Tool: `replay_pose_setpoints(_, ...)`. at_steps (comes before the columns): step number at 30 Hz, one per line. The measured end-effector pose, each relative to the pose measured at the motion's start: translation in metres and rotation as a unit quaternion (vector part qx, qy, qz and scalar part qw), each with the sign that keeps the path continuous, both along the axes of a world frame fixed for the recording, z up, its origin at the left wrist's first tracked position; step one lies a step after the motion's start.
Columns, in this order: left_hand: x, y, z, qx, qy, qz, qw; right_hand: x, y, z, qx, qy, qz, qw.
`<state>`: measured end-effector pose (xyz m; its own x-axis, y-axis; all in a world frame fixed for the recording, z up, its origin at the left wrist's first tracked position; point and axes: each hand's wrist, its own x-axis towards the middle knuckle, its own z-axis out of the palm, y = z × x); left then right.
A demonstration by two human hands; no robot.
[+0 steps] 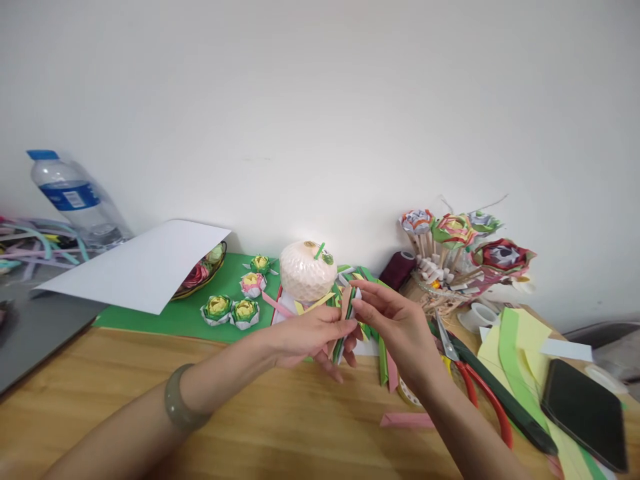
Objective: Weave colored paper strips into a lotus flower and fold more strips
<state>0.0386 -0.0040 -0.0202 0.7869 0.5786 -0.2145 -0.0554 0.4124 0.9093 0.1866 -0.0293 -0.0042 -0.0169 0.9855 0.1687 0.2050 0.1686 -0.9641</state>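
Between my hands is a stack of folded paper strips (345,313) in pink, dark green and white, held upright above the table. My left hand (317,333) pinches its lower part between thumb and fingers. My right hand (383,310) closes on its upper right edge, with the thumb against the white layer. Just behind stands a white, dimpled round object (307,272) with a green piece on top. More folded strips in green, yellow and pink lie under and behind my hands. Folded paper lotus flowers (245,311) sit to the left on a green sheet (165,325).
At right lie red-handled scissors (470,380), a dark green cutter (505,390), paper strips (510,347) and a phone (585,410). Paper flowers on sticks (453,230) stand behind. A white sheet (145,263) covers part of a basket (213,270); a bottle (75,193) leans on the wall.
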Motion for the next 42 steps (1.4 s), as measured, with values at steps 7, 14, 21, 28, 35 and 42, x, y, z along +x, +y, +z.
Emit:
replay_pose_setpoints(7,0.001,0.002,-0.008,-0.050,-0.040,-0.029,0.998,-0.004,-0.001,-0.003,0.008,-0.007,-0.006,1.000)
replay_pose_setpoints(14,-0.003,0.008,-0.008,-0.032,-0.024,-0.088,0.995,0.016,0.015,-0.006,-0.051,-0.018,0.116,0.992)
replay_pose_setpoints(21,-0.007,0.007,-0.006,-0.034,0.025,-0.204,0.978,0.034,0.013,0.005,-0.027,-0.078,0.221,0.972)
replay_pose_setpoints(28,-0.007,0.001,-0.013,-0.038,0.103,-0.251,0.962,0.033,-0.031,-0.002,0.040,-0.248,0.141,0.958)
replay_pose_setpoints(35,0.004,-0.011,-0.014,-0.091,0.107,-0.172,0.975,0.042,-0.065,-0.032,0.024,-0.147,0.066,0.987)
replay_pose_setpoints(42,0.012,-0.020,-0.024,-0.091,0.134,-0.202,0.966,0.050,-0.074,-0.037,0.065,-0.187,0.065,0.978)
